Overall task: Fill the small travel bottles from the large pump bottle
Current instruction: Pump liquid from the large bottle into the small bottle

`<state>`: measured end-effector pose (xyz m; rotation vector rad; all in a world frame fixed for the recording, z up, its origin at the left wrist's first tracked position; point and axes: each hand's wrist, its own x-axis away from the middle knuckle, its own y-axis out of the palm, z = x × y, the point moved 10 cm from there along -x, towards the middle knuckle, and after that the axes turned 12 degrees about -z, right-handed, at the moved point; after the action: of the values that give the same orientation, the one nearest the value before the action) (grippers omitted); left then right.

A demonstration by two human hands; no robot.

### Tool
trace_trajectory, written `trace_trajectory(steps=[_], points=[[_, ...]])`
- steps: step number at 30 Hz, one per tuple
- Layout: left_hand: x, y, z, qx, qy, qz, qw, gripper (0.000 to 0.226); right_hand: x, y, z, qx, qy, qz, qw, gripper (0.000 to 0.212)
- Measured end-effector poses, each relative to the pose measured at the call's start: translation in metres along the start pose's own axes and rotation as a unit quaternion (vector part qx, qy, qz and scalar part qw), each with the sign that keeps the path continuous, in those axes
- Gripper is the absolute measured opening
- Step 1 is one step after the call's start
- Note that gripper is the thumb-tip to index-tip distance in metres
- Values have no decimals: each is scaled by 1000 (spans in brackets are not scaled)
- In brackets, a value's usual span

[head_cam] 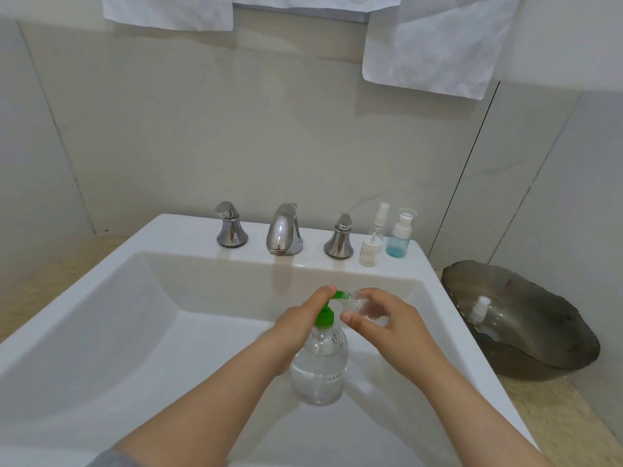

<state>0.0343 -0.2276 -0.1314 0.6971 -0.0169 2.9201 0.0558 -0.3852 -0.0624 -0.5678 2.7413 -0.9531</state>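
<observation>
A large clear pump bottle [318, 365] with a green pump head [325, 315] stands inside the white sink basin. My left hand [303, 325] rests on top of the pump head, fingers over the green nozzle. My right hand [381, 318] holds a small clear travel bottle [362, 306] tilted with its mouth at the nozzle tip. On the sink ledge stand a clear spray bottle [379, 220], a blue pump bottle [399, 237] and a loose white pump cap [369, 251].
A chrome faucet [284, 230] with two handles [231, 229] [339, 237] sits on the sink's back ledge [175, 230]. A dark glass bowl [526, 318] on the counter at right holds another small spray bottle [479, 310]. White cloths hang above.
</observation>
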Motion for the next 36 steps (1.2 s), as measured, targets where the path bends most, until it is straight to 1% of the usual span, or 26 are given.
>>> trace_trajectory(steps=[3, 4, 7, 11, 14, 18, 21, 28, 33, 36], points=[[-3, -1, 1, 12, 5, -3, 1000, 64, 0, 0, 0, 8, -1, 0, 1000, 34], [-4, -2, 1, 11, 3, 0, 1000, 61, -1, 1, 1, 9, 0, 0, 1000, 34], [-6, -5, 0, 4, 11, 7, 1000, 65, -1, 2, 3, 14, 6, -7, 1000, 39], [-12, -6, -3, 13, 17, -15, 1000, 86, 0, 3, 4, 22, 12, -14, 1000, 38], [-16, -6, -5, 22, 20, -34, 999, 86, 0, 3, 6, 26, 15, -19, 999, 36], [-14, -7, 0, 29, 37, -40, 998, 82, -1, 4, 7, 35, 15, -20, 999, 37], [-15, -6, 1, 28, 47, -44, 998, 85, -1, 5, 8, 35, 17, -21, 999, 38], [-14, -6, -2, 35, 48, -26, 998, 90, 1, 3, 5, 33, 14, -18, 999, 36], [-14, -7, -3, 33, 45, -11, 998, 104, -1, 0, 4, 1, 8, -1, 1000, 36], [-16, -4, -2, 31, 47, -20, 998, 113, -1, 0, 2, 1, 5, 2, 1000, 37]])
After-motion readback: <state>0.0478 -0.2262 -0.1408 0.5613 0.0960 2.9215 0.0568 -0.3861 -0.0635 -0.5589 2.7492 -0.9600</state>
